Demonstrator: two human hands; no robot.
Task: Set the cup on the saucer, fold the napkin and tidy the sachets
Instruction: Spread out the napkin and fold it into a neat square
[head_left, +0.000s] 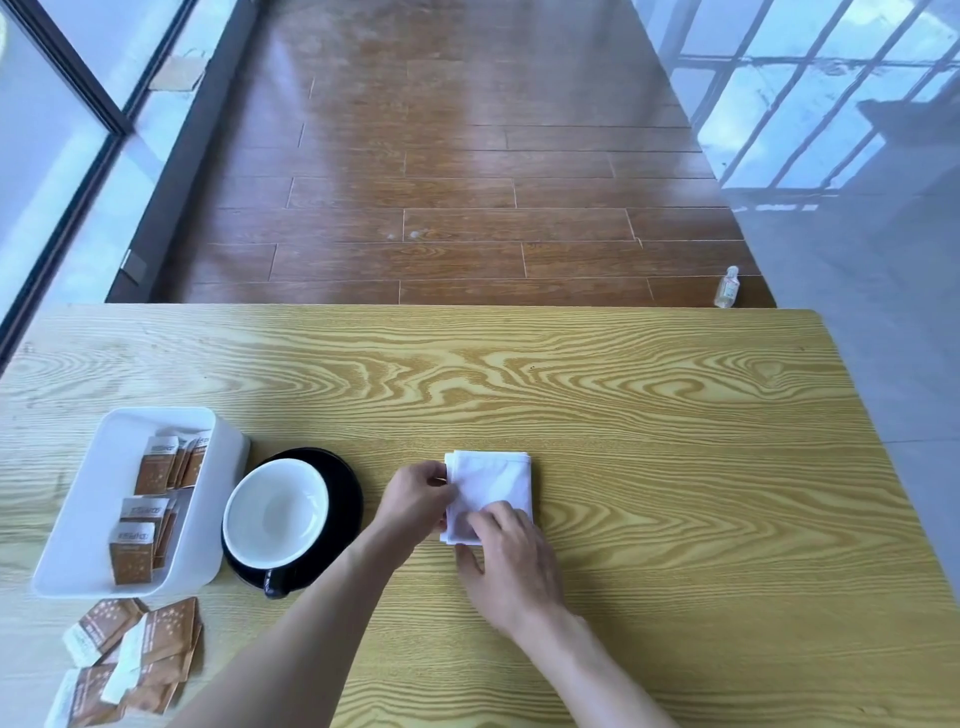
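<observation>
A black cup with a white inside (276, 514) stands on the black saucer (347, 486), its handle toward me. To its right lies the white napkin (493, 483), folded into a small rectangle. My left hand (415, 496) pinches the napkin's left edge. My right hand (511, 564) lies on the napkin's near corner, fingers on the cloth and thumb beside it on the wood. A white tray (83, 519) at the left holds several brown sachets (156, 465). More brown sachets (135, 649) lie loose on the table in front of the tray.
The wooden table (675, 415) ends at a far edge, with brown plank floor (467, 182) beyond. A small clear bottle (726, 287) stands on the floor by the table's far right corner. Glass walls run along both sides.
</observation>
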